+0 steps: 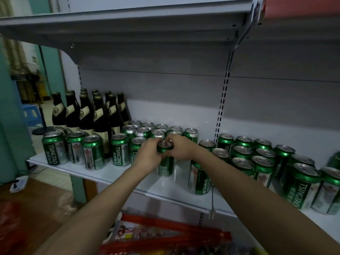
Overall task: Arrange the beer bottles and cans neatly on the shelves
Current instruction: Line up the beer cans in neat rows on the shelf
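Note:
A green Tsingtao beer can (165, 167) stands upright on the white shelf (114, 173) near its middle. My left hand (150, 155) grips the can's upper part from the left, and my right hand (179, 148) grips it from the right. Several more green cans (145, 132) sit in rows just behind it. Three cans (73, 150) stand at the shelf's left front. Several dark brown beer bottles (86, 113) with cream labels stand in rows at the back left. A large group of green cans (263, 161) fills the shelf's right part.
A grey upper shelf (128, 28) overhangs the work area. Below the shelf lie red-strapped packaged goods (165, 234). A white power strip (19, 184) lies on the wooden floor at the left, beside a teal pillar (11, 111). One can (199, 179) stands alone under my right forearm.

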Demonstrator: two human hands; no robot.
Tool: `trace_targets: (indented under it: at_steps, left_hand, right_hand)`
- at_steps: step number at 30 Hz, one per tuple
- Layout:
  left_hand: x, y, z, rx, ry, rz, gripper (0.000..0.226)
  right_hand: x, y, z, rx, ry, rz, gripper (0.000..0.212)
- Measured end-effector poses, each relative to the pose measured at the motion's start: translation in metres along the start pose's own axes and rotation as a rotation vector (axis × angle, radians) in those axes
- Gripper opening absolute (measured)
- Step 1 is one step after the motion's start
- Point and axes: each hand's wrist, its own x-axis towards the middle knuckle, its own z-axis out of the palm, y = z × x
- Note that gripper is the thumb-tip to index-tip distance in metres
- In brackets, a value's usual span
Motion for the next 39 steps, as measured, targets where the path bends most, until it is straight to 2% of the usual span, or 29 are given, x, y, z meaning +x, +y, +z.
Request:
trace_targets:
  at_steps: [3, 5, 6, 8, 11, 13, 15, 18, 27, 29, 31, 34, 36, 39]
  left_hand:
    - [-0.009, 0.001, 0.000, 0.084, 0.131, 0.077, 0.052]
    - [-0.016, 0.009, 0.001, 0.016, 0.226, 0.197, 0.046]
    - [-0.020, 0.014, 0.003, -0.051, 0.216, 0.249, 0.041]
    - [-0.026, 0.027, 0.011, -0.194, 0.072, 0.280, 0.040]
    - [-0.031, 0.043, 0.029, -0.295, -0.197, 0.216, 0.064]
    - [-0.032, 0.051, 0.040, -0.345, -0.278, 0.183, 0.072]
    - [-0.031, 0.056, 0.047, -0.370, -0.283, 0.168, 0.066]
    - [-0.028, 0.058, 0.045, -0.331, -0.261, 0.145, 0.061]
    - [-0.025, 0.048, -0.002, 0.018, -0.251, 0.121, 0.050]
    - [-0.030, 0.050, -0.006, 0.098, -0.216, 0.137, 0.042]
    - [-0.036, 0.055, -0.006, 0.150, -0.143, 0.185, 0.051]
    - [-0.044, 0.075, 0.002, 0.007, -0.048, 0.255, 0.059]
    - [-0.046, 0.093, 0.015, -0.135, -0.074, 0.257, 0.060]
    - [-0.041, 0.113, 0.041, -0.201, -0.134, 0.236, 0.062]
  right_hand:
    - [-0.008, 0.001, -0.012, 0.007, -0.045, 0.007, 0.032]
    - [-0.020, 0.005, -0.032, -0.021, -0.070, 0.052, 0.039]
    - [-0.028, 0.008, -0.044, -0.043, -0.082, 0.064, 0.037]
    - [-0.044, 0.015, -0.067, -0.081, -0.127, 0.093, 0.033]
    - [-0.066, 0.021, -0.087, -0.079, -0.239, 0.163, 0.036]
    - [-0.075, 0.020, -0.088, -0.149, -0.298, 0.165, 0.039]
    - [-0.076, 0.020, -0.083, -0.298, -0.318, 0.134, 0.045]
    - [-0.072, 0.021, -0.075, -0.398, -0.288, 0.113, 0.052]
    - [-0.054, 0.009, -0.053, -0.158, -0.193, 0.005, 0.048]
    - [-0.052, 0.010, -0.058, -0.093, -0.153, 0.003, 0.043]
    - [-0.055, 0.014, -0.073, -0.002, -0.072, 0.019, 0.036]
    - [-0.064, 0.026, -0.100, 0.059, 0.018, 0.080, 0.031]
    - [-0.071, 0.038, -0.112, 0.045, 0.028, 0.148, 0.031]
    - [-0.081, 0.058, -0.118, -0.121, -0.079, 0.253, 0.039]
